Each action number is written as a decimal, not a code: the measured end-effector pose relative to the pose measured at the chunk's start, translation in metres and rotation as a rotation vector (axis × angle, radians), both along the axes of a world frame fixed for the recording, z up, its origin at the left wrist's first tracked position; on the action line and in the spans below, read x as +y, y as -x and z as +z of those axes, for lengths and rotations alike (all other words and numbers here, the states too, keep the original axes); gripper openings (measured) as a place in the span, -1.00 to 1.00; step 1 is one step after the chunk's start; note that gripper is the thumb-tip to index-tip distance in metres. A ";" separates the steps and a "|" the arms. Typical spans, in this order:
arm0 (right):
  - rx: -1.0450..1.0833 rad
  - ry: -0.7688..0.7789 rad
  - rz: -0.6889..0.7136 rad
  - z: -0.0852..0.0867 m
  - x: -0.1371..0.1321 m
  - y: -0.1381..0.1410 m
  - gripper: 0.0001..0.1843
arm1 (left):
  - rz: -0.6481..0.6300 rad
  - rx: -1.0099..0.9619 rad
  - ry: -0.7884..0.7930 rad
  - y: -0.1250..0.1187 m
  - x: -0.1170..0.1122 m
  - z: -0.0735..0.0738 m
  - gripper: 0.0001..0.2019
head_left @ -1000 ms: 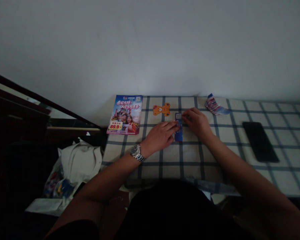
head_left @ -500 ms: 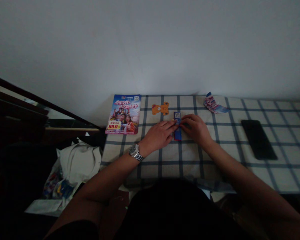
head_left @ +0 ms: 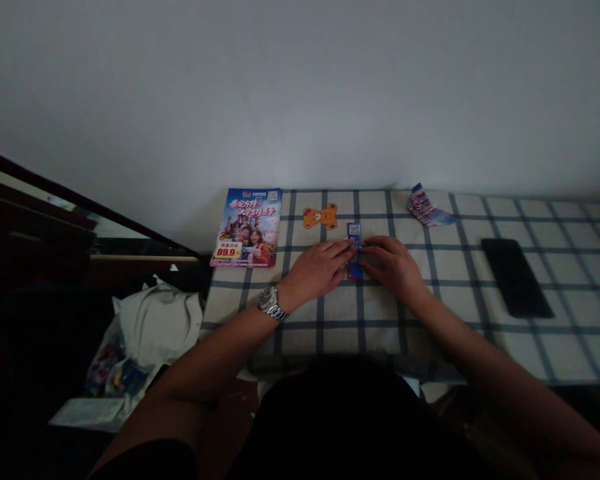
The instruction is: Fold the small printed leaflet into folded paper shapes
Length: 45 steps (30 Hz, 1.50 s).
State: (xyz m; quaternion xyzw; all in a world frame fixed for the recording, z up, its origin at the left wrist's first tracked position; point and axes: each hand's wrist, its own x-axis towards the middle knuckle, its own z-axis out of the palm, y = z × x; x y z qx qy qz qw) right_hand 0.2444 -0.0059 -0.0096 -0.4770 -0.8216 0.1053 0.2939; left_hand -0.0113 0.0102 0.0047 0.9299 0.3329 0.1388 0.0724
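A narrow folded paper flyer [head_left: 355, 230], blue with a QR code at its far end and a red near edge, lies on the checked cloth. My left hand [head_left: 319, 268], with a metal watch on the wrist, holds its left side, fingertips on the paper. On the opposite side, my right hand [head_left: 395, 265] grips the right edge with bent fingers and thumb. Part of the strip is covered by the fingers. Just beyond my left hand lies an orange bear-shaped cutout [head_left: 321, 217].
A stack of flyers or one flat flyer [head_left: 247, 230] lies at the left. A creased, folded flyer piece [head_left: 429, 208] rests near the wall. To the right is a black phone [head_left: 517, 277]. A white bag [head_left: 157, 323] stands below the table's left side.
My right hand has shifted slightly toward me along the strip's right edge, its fingers lower and a little more spread. My left hand stays in place on the flyer.
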 end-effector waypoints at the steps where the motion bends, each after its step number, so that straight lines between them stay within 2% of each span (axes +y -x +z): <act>1: -0.003 0.004 0.003 0.001 -0.002 0.000 -0.68 | 0.001 0.000 -0.001 0.000 0.000 0.001 -0.49; 8: -0.037 -0.013 0.011 0.004 -0.016 0.002 -0.62 | 0.001 -0.026 -0.001 -0.003 0.001 0.003 -0.55; 14: -0.025 -0.011 0.021 0.004 -0.017 0.003 -0.61 | 0.062 -0.125 0.000 -0.009 0.002 -0.006 -0.63; 21: 0.025 0.009 -0.016 0.002 0.000 0.000 -0.82 | 0.066 -0.132 -0.011 -0.010 0.002 -0.009 -0.64; 25: 0.013 -0.010 -0.036 -0.001 0.011 0.000 -0.88 | 0.063 -0.129 0.003 -0.010 0.003 -0.008 -0.64; 29: 0.001 -0.027 -0.041 0.000 0.012 0.001 -0.91 | 0.065 -0.133 0.004 -0.011 0.002 -0.009 -0.65; 39: -0.030 -0.013 -0.015 0.004 0.006 0.001 -0.82 | 0.095 -0.165 -0.009 -0.014 0.001 -0.008 -0.68; 45: -0.018 0.022 0.036 0.003 -0.009 -0.002 -0.57 | 0.098 -0.176 0.003 -0.016 0.002 -0.010 -0.69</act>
